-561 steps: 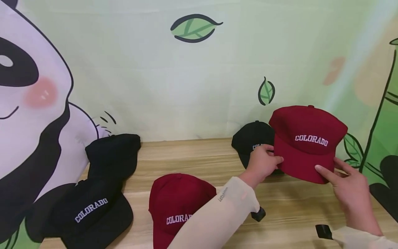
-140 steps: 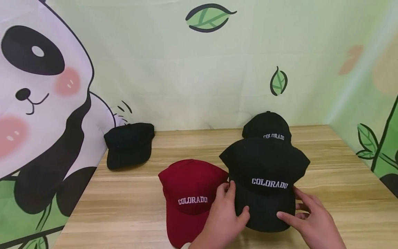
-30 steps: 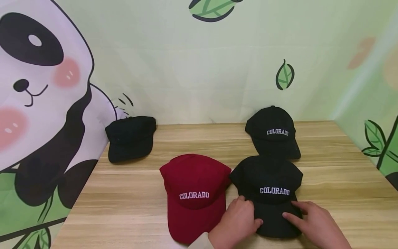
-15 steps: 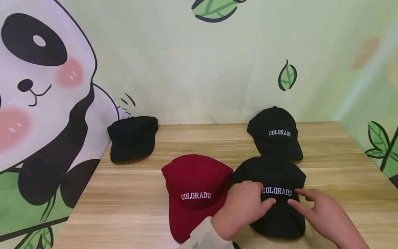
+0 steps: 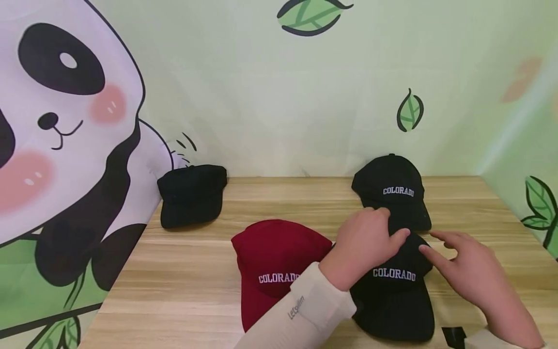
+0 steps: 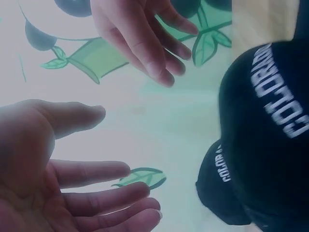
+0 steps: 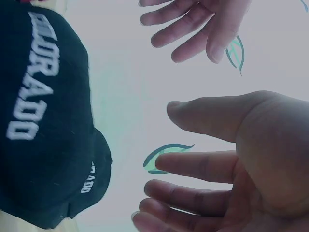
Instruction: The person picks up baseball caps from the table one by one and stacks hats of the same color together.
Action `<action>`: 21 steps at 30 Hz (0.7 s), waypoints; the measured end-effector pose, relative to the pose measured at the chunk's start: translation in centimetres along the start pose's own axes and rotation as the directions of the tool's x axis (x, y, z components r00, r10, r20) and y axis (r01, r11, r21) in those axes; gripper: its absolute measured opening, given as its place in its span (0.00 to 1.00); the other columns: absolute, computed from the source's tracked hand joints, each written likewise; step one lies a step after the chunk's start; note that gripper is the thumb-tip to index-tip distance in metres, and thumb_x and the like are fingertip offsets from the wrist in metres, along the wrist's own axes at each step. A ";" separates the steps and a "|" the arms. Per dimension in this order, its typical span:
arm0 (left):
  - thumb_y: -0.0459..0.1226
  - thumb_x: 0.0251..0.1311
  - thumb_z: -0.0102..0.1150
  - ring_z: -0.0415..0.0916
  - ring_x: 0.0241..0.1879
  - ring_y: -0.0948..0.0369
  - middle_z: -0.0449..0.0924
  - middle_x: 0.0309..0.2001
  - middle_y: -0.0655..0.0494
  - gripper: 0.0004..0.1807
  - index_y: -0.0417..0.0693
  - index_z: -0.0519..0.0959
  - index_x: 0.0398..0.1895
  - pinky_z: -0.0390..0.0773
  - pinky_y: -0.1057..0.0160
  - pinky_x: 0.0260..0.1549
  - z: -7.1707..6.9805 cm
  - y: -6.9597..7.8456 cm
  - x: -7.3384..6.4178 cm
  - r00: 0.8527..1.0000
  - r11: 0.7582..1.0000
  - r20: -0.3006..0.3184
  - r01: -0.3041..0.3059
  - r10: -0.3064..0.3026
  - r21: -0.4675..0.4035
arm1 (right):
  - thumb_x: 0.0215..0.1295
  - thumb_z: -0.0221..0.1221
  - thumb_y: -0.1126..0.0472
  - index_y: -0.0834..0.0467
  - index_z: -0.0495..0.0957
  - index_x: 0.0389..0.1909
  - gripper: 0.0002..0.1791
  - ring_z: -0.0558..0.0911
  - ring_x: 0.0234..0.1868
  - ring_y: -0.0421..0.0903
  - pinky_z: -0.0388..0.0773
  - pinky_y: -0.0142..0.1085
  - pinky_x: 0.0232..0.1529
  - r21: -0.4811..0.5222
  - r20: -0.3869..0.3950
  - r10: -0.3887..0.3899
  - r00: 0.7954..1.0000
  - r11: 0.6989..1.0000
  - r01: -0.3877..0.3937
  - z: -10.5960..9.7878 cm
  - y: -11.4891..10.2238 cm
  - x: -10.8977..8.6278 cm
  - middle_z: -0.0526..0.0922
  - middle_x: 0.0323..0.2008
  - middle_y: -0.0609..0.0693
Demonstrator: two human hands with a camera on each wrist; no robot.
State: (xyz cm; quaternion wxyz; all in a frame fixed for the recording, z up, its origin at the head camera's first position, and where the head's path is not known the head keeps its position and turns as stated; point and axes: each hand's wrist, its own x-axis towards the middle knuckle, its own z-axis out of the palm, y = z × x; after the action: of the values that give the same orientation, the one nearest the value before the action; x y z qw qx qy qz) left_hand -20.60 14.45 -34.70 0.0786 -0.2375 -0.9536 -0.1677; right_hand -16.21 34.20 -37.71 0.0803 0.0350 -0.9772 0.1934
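Note:
A black cap (image 5: 392,310) with white COLORADO lettering lies at the front right of the table, brim toward me. Behind it sits a second black COLORADO cap (image 5: 388,177), its brim close to the front cap's crown. My left hand (image 5: 364,245) hovers over the gap between them, hiding part of both. To the right, my right hand (image 5: 471,271) is raised with thumb and fingers extended. Both wrist views show spread fingers and empty palms, with the front cap (image 6: 270,145) beside them. Left of the front cap lies a red COLORADO cap (image 5: 279,252), partly covered by my left sleeve.
Another black cap (image 5: 192,196), with no lettering visible, stands at the back left of the wooden table (image 5: 174,281). A backdrop (image 5: 270,106) with a panda and leaves rises behind the table.
Over the last second both hands released the front black cap's brim and rose toward the rear cap. Earlier, that black cap was carried to the right; the held red cap is no longer visible.

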 end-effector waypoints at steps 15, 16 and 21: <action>0.64 0.58 0.55 0.79 0.32 0.63 0.84 0.37 0.66 0.23 0.61 0.83 0.42 0.77 0.64 0.27 0.0 0.6 6.9 0.963 0.981 0.191 0.190 -0.192 0.032 | 0.71 0.50 0.41 0.70 0.67 0.64 0.37 0.72 0.55 0.74 0.71 0.64 0.46 0.033 0.094 0.039 0.995 0.999 -0.043 -1.1 2.3 4.8 0.69 0.60 0.76; 0.64 0.57 0.55 0.79 0.33 0.63 0.84 0.39 0.66 0.23 0.61 0.83 0.42 0.78 0.64 0.28 0.0 0.6 7.2 0.960 0.981 0.202 0.192 -0.195 0.033 | 0.71 0.50 0.41 0.70 0.67 0.64 0.37 0.72 0.55 0.74 0.70 0.64 0.46 0.036 0.100 0.043 0.994 0.998 -0.047 -1.0 2.5 5.1 0.69 0.60 0.76; 0.64 0.57 0.56 0.80 0.36 0.63 0.84 0.42 0.67 0.23 0.62 0.82 0.45 0.78 0.64 0.32 0.3 -0.2 8.5 0.948 0.974 0.228 0.224 -0.224 0.025 | 0.71 0.48 0.39 0.70 0.65 0.65 0.39 0.71 0.56 0.74 0.70 0.64 0.47 0.045 0.132 0.077 0.988 0.996 -0.083 -0.8 3.5 6.3 0.68 0.60 0.77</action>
State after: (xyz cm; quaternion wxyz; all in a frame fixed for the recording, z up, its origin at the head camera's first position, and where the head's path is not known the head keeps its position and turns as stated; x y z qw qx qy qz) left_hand -28.09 18.03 -33.09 -0.0516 -0.1455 -0.9769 -0.1475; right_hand -22.61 37.50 -37.21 0.0080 0.0104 -0.9758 0.2183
